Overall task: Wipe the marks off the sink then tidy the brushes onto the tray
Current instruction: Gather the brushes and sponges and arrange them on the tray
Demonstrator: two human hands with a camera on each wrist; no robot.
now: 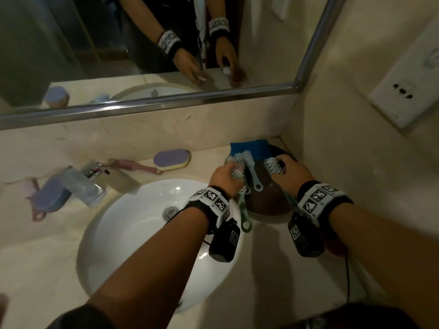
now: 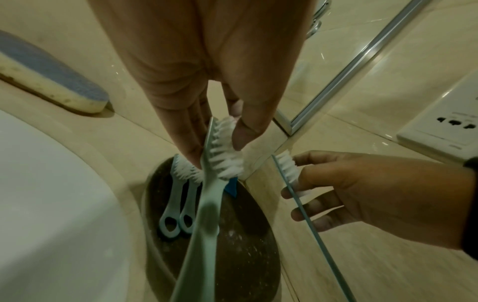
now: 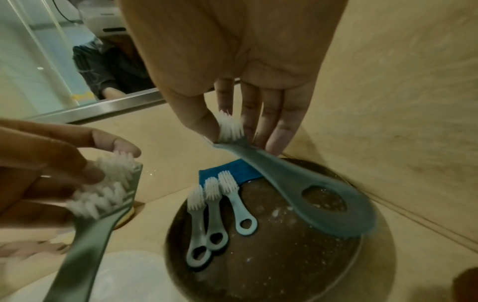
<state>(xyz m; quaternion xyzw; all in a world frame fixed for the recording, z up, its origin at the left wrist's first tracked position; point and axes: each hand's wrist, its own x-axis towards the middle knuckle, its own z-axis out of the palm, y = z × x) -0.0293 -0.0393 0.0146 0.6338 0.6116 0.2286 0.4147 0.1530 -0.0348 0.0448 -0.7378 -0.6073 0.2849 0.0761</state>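
While the left hand (image 2: 196, 98) pinches a brush (image 2: 220, 155) by its bristle head, handle trailing toward the wrist, the tray (image 3: 284, 265) with three brushes (image 3: 214, 214) lies just below; the right hand (image 3: 245, 81) pinches another brush (image 3: 297, 183) likewise, over the tray's right side.

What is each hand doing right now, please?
Left hand: pinches a green brush by its bristle end.
Right hand: pinches a blue brush by its bristle end.
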